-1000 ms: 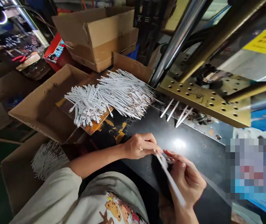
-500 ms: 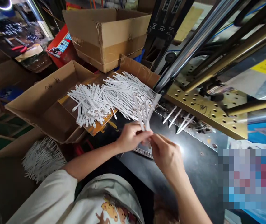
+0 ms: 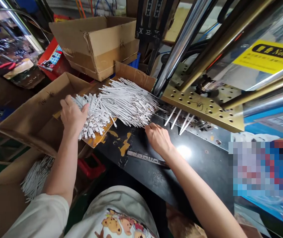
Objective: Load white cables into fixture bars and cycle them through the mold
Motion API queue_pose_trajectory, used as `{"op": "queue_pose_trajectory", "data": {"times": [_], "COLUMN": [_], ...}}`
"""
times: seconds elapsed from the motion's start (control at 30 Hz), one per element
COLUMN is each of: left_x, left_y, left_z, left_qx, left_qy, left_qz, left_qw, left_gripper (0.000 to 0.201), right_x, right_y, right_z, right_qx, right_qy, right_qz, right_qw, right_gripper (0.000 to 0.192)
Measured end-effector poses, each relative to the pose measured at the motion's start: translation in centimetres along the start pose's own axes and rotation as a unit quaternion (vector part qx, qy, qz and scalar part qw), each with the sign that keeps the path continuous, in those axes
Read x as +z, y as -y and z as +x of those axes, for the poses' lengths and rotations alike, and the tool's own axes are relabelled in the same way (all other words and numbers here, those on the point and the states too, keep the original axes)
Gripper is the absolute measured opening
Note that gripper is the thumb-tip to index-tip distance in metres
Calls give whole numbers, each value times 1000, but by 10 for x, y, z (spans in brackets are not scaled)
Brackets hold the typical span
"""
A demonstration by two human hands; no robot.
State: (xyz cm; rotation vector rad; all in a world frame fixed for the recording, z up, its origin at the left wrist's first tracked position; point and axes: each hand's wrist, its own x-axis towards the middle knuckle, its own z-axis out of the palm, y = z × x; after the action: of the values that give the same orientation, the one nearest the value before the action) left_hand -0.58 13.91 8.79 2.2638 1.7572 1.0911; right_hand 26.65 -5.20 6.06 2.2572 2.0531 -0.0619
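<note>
My left hand (image 3: 73, 115) rests over the left part of a heap of short white flat cables (image 3: 128, 102), thumb and fingers apart. Blocky ends of the cables (image 3: 94, 129) face me beside that hand. At the near right edge of the heap is my right hand (image 3: 158, 137), its fingers drawn together and tips turned away, so what they hold, if anything, is hidden. A slotted metal strip (image 3: 146, 157) lies on the black table (image 3: 201, 178) just below the right hand. Several white strips (image 3: 177, 119) stick out from under the brass-coloured plate (image 3: 201, 102).
Steel and brass-coloured rods (image 3: 198, 66) of a machine rise at the right, with a yellow notice label (image 3: 267, 56). Cardboard boxes (image 3: 114, 46) stand behind and left of the heap. A lower box (image 3: 4, 188) holds more white cables. A red container (image 3: 50, 59) is further back.
My hands were together in front of me, holding a few white cables. Now they are apart: the left has moved to the heap's left side, the right to its near right edge. The view has shifted.
</note>
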Motion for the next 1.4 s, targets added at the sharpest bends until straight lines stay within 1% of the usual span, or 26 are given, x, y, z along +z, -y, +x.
{"op": "queue_pose_trajectory", "data": {"times": [0.03, 0.07, 0.1, 0.13, 0.17, 0.2, 0.23, 0.27, 0.3, 0.33, 0.4, 0.47, 0.53, 0.6, 0.67, 0.73, 0.77, 0.83, 0.9, 0.97, 1.0, 1.07, 1.1, 1.2, 1.3, 1.4], "left_x": [4, 9, 14, 20, 27, 34, 41, 48, 54, 60, 66, 63, 49, 26, 2, -15, -18, -12, 5, 24, 32, 44, 47, 48, 44, 44], "left_y": [-9, -21, -32, -44, -54, -63, -69, -73, -76, -78, -84, -98, -121, -148, -172, -184, -184, -174, -154, -131, -120, -103, -98, -92, -96, -102], "left_z": [-8, -16, -25, -33, -41, -47, -51, -54, -56, -56, -57, -57, -58, -58, -57, -57, -59, -68, -85, -109, -121, -141, -148, -157, -153, -148], "left_qx": [32, 81, 149, 231, 314, 388, 445, 480, 494, 499, 502, 493, 472, 430, 356, 259, 215, 151, 147, 205, 252, 343, 373, 411, 429, 457], "left_qy": [-2, 24, 76, 141, 200, 245, 270, 278, 271, 264, 257, 254, 257, 245, 231, 224, 234, 273, 303, 308, 305, 303, 304, 312, 320, 306], "left_qz": [4, -1, -9, -14, -11, 1, 19, 39, 53, 57, 24, -67, -200, -336, -438, -518, -548, -577, -548, -479, -444, -389, -373, -346, -305, -278], "left_qw": [999, 996, 986, 963, 928, 889, 854, 831, 825, 823, 826, 830, 819, 801, 792, 784, 774, 754, 765, 796, 804, 799, 793, 784, 788, 788], "left_gripper": [37, 33, 23, 12, 4, 8, 15, 19, 22, 25, 27, 27, 23, 18, 13, 15, 19, 23, 21, 16, 16, 19, 20, 14, 14, 15], "right_x": [4, 9, 15, 21, 26, 31, 35, 38, 40, 41, 41, 41, 42, 43, 45, 48, 49, 51, 52, 54, 55, 56, 57, 58, 61, 62], "right_y": [-8, -17, -24, -31, -35, -37, -36, -33, -29, -23, -10, 1, 8, 13, 16, 19, 20, 23, 25, 26, 26, 25, 24, 23, 24, 23], "right_z": [-10, -21, -32, -44, -57, -69, -81, -92, -102, -111, -124, -130, -132, -132, -131, -131, -131, -130, -129, -127, -126, -126, -125, -125, -124, -126], "right_qx": [7, 22, 43, 66, 86, 102, 113, 118, 121, 122, 112, 89, 70, 64, 68, 71, 68, 51, 34, 25, 23, 19, 18, 16, 9, 8], "right_qy": [-12, -28, -48, -76, -111, -150, -188, -218, -235, -242, -241, -246, -257, -267, -271, -277, -282, -292, -299, -300, -299, -298, -298, -297, -303, -308], "right_qz": [9, 27, 55, 95, 143, 195, 247, 297, 340, 375, 418, 430, 425, 413, 393, 369, 357, 330, 309, 299, 299, 306, 309, 314, 314, 316], "right_qw": [1000, 999, 996, 990, 980, 964, 944, 922, 903, 887, 869, 864, 865, 869, 876, 884, 888, 896, 902, 906, 906, 904, 903, 902, 900, 897], "right_gripper": [25, 25, 25, 24, 23, 22, 21, 21, 19, 18, 15, 15, 16, 16, 17, 18, 18, 17, 17, 18, 19, 19, 19, 18, 16, 17]}}
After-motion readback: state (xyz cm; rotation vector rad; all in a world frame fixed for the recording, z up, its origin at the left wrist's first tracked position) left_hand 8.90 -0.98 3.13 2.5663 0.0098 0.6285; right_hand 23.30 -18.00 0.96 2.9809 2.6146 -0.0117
